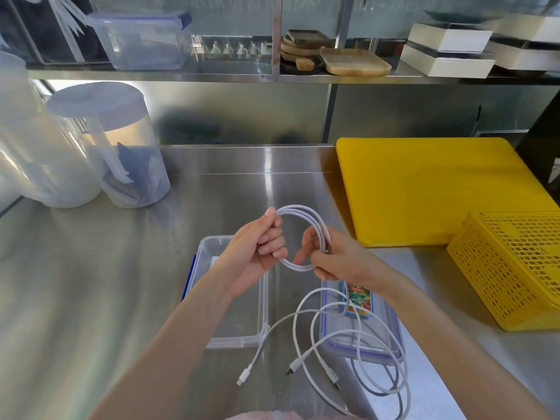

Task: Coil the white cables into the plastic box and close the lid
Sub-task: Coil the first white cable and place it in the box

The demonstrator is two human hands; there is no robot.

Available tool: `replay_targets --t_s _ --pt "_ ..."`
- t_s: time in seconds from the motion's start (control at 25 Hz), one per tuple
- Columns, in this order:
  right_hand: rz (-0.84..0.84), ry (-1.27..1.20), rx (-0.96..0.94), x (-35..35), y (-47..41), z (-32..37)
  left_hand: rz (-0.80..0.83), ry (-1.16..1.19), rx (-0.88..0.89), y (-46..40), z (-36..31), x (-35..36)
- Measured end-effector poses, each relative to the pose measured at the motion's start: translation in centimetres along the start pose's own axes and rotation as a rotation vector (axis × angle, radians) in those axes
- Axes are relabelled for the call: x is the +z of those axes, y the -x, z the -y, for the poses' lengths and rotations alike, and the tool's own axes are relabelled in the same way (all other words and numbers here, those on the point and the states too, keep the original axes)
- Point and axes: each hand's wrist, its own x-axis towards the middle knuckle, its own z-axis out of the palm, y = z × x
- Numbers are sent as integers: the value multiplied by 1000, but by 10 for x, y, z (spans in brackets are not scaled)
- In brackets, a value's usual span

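Note:
A white cable coil of about three loops is held above the steel counter. My left hand grips its left side and my right hand pinches its right side. Under my left forearm sits the clear plastic box, open, with a blue clip on its left edge. Its lid, clear with a blue seal, lies flat to the right of the box. Loose white cable sprawls over the lid and counter, with plug ends lying near the front.
A yellow cutting board lies at the back right. In front of it, a yellow perforated basket rests on its side. Clear lidded jars stand at the back left. A shelf above holds a plastic container, wooden trays and white boxes.

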Motion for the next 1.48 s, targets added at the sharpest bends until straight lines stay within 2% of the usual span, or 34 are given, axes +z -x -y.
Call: replay_targets --t_s 0.12,0.32,0.44,0.52,0.6,0.68,0.76,0.84,0.92,1.04,1.28,1.48 --pt "23 36 -1 -4 -1 0 -12 -53 10 0 -1 2" --pt "-48 21 -7 -9 4 -9 -97 -99 67 -1 -17 1" --pt "-109 272 43 -8 5 -27 -126 -21 92 -2 -31 0" --pt "-223 469 85 -6 3 -41 -131 38 100 -2 -36 0" --pt "-332 477 140 -8 2 -50 -134 73 96 -1 -39 -1" --pt "-384 340 204 -11 0 -54 -140 69 74 0 -36 -2" --pt "-399 35 207 -9 -2 -53 -146 48 41 0 -27 -2" --pt "-373 -291 177 -6 -2 -47 -151 13 1 -1 -14 -1" --pt "-310 -504 158 -2 -1 -38 -140 -38 -28 -2 -3 1" --pt "-229 -673 153 4 4 -31 -140 -127 -10 -3 9 3" --pt "-108 -929 275 10 6 -26 -255 -389 102 -3 22 2" --pt "61 -1196 277 17 2 -19 -306 -345 96 -5 23 -1"
